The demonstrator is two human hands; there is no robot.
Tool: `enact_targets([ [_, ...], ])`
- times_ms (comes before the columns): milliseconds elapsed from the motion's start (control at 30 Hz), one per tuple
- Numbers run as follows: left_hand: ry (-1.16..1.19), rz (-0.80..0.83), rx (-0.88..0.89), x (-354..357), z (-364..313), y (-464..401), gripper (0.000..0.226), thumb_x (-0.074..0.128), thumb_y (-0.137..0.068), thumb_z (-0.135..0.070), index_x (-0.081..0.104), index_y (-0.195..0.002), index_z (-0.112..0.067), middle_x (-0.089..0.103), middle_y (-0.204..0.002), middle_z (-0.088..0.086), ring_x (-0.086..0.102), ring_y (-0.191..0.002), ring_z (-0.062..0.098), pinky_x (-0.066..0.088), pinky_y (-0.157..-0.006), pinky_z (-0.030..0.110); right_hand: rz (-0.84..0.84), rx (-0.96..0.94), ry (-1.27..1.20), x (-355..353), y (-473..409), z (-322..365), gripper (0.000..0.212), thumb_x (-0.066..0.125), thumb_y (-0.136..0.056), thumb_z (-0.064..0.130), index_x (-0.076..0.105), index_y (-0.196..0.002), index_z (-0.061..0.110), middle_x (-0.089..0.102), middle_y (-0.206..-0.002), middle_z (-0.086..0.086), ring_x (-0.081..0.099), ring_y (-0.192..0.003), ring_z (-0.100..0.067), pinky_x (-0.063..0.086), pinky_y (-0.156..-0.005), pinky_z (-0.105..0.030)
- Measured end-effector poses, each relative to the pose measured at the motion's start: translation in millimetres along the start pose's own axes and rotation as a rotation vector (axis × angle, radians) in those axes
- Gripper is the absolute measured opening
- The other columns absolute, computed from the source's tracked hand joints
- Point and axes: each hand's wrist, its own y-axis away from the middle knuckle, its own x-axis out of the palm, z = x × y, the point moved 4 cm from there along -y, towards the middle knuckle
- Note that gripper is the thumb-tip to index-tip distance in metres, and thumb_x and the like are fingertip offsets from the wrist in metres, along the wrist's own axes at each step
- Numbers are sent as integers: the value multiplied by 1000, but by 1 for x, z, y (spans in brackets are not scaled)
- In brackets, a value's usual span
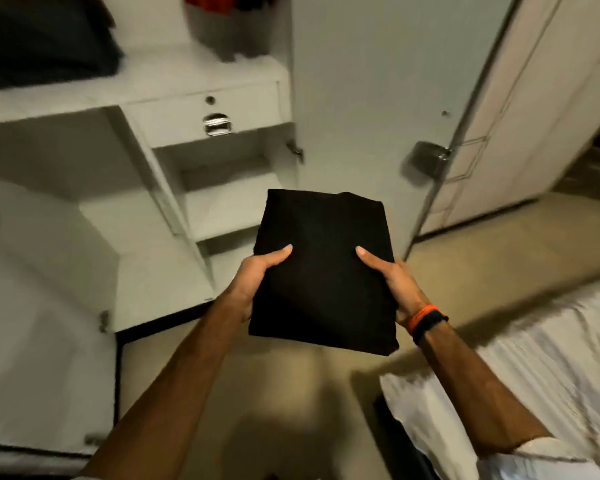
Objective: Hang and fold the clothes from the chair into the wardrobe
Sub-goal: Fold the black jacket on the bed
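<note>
I carry the flat, square-folded black cloth garment (pixel 323 271) in front of me, level and face up, so the folds do not slip open on the way. My left hand (pixel 257 282) grips its left edge and my right hand (pixel 392 285) grips the right edge; on each side the thumb lies on top of the cloth, and the other fingers are hidden under it, where I judge they curl to bear the weight. Two hands at opposite edges keep the bundle taut and square, which one hand could not do. The garment hangs in the air just in front of the open white metal wardrobe (pixel 222 84), over the beige floor (pixel 257 393), touching neither. The wardrobe's doors stand wide so I can reach straight in. Inside it, a small locker drawer with a chrome handle (pixel 217 124) sits above bare white shelves (pixel 222 209), and a dark pile of cloth (pixel 45 46) lies on the upper shelf. I judge the folding of this piece done and a shelf the next stop. To the wardrobe's right, near me, is a bed with a white sheet (pixel 534 375).
</note>
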Motion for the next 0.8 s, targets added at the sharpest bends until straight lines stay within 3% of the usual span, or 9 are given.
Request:
enact_targets([
  [233, 63, -174, 103, -123, -111, 13, 48, 74, -82, -34, 65, -123, -11, 73, -112, 12, 70, -104, 31, 52, -97, 45, 205, 45, 110, 169, -73, 41, 58, 81, -74, 33, 63, -124, 10, 72, -113, -13, 71, -102, -33, 57, -90, -47],
  [333, 103, -246, 165, -168, -164, 13, 45, 73, -83, -32, 65, -122, -11, 73, -110, 11, 70, -102, 31, 54, -93, 44, 302, 42, 149, 240, -109, 65, 64, 84, -70, 35, 63, -125, 10, 72, -113, -13, 70, -102, -33, 55, -94, -49],
  [600, 162, -408, 296, -264, -291, -14, 39, 72, -83, -29, 69, -115, -8, 73, -109, 14, 69, -104, 33, 52, -97, 46, 614, 17, 154, 398, -220, 121, 69, 90, -66, 27, 63, -127, 9, 69, -120, -14, 67, -109, -35, 51, -100, -50],
  [800, 210, -548, 364, -312, -382, -29, 31, 73, -83, -26, 73, -106, -5, 75, -103, 15, 71, -97, 32, 55, -90, 42, 733, 38, 231, 505, -292, 170, 65, 90, -65, 25, 65, -123, 9, 72, -115, -14, 69, -104, -35, 52, -98, -50],
])
